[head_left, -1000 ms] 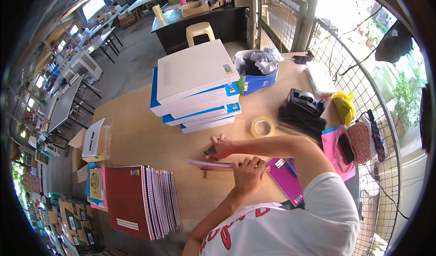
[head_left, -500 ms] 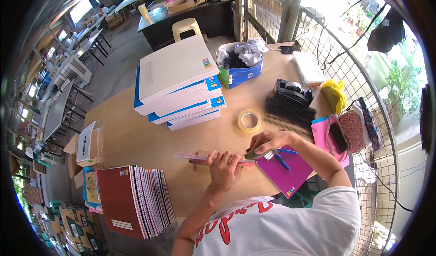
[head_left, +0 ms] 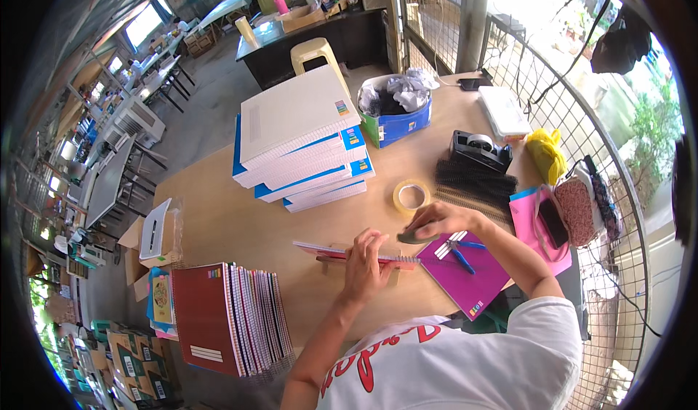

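A thin notebook with a red cover (head_left: pixel 327 251) lies flat on the wooden table (head_left: pixel 233 224) in front of me, its spiral edge toward the right. My left hand (head_left: pixel 366 266) presses down on it near the middle, fingers spread. My right hand (head_left: pixel 431 222) hovers at the notebook's right end, fingers curled around a small dark object. A purple notebook (head_left: pixel 469 279) lies just right of it with blue-handled pliers (head_left: pixel 458 251) on top.
A stack of blue-edged paper reams (head_left: pixel 302 144) stands behind. A tape roll (head_left: pixel 411 195), black binding coils (head_left: pixel 476 179), a tape dispenser (head_left: pixel 478 148) and a blue bin (head_left: pixel 398 115) sit at the right. Upright red notebooks (head_left: pixel 233 319) stand at the left near edge.
My right hand has drawn back from reaching across the notebook to its right end, over the purple notebook. My left hand has settled on the red notebook.
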A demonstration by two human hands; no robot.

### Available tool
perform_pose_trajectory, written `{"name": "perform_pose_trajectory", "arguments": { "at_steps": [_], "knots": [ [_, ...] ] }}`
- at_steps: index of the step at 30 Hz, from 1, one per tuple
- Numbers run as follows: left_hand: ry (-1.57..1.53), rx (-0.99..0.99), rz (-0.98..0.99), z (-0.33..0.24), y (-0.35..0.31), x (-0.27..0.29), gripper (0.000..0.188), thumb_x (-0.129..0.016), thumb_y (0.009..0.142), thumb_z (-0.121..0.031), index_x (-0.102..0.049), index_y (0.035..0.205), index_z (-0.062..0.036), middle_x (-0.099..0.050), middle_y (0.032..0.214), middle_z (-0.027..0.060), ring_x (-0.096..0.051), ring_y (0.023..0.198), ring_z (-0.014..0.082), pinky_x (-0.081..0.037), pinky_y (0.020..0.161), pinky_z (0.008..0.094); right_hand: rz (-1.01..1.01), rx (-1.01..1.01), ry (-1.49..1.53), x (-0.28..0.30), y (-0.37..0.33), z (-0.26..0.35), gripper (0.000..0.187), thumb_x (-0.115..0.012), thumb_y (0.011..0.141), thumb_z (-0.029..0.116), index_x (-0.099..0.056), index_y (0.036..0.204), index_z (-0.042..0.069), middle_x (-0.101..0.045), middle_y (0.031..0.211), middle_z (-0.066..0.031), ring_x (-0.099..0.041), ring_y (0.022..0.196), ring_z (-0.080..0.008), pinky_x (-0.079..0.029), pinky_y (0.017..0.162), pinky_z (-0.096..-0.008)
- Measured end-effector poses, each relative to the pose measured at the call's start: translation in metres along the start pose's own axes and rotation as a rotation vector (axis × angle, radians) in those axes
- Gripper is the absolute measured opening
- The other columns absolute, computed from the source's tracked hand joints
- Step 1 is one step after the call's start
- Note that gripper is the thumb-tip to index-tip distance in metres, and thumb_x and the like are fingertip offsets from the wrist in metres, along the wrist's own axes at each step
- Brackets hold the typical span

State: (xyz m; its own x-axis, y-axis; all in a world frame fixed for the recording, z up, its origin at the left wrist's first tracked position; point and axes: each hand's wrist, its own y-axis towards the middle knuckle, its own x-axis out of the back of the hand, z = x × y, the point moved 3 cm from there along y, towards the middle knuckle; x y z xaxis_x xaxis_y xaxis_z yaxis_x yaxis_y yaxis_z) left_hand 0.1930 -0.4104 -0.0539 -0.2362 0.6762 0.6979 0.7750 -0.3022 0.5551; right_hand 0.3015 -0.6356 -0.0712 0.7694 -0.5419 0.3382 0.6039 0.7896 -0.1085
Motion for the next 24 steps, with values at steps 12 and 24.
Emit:
{"name": "perform_pose_trajectory", "arguments": {
  "at_steps": [12, 24],
  "knots": [
    [-0.034, -0.032, -0.023, 0.002, 0.004, 0.001, 0.089, -0.087, 0.074, -0.030, -0.035, 0.140, 0.0017, -0.041, 0.137, 0.0257, -0.047, 0.125, 0.0418, -0.043, 0.101, 0.0520, 0.046, 0.000, -0.158, -0.013, 0.021, 0.025, 0.053, -0.063, 0.091, 0.050, -0.074, 0.112, 0.002, -0.069, 0.111, -0.0204, -0.063, 0.105, -0.0290, -0.048, 0.092, -0.0376],
    [0.064, 0.208, -0.331, 0.088, -0.035, 0.045, 0.079, -0.089, 0.059, -0.059, -0.054, 0.103, -0.0028, -0.035, 0.128, 0.0208, -0.037, 0.124, 0.0359, -0.044, 0.097, 0.0485, 0.032, 0.056, -0.380, -0.028, 0.042, 0.022, 0.050, -0.066, 0.089, 0.048, -0.073, 0.120, 0.009, -0.067, 0.118, -0.0162, -0.062, 0.110, -0.0290, -0.047, 0.097, -0.0368]
  ]
}}
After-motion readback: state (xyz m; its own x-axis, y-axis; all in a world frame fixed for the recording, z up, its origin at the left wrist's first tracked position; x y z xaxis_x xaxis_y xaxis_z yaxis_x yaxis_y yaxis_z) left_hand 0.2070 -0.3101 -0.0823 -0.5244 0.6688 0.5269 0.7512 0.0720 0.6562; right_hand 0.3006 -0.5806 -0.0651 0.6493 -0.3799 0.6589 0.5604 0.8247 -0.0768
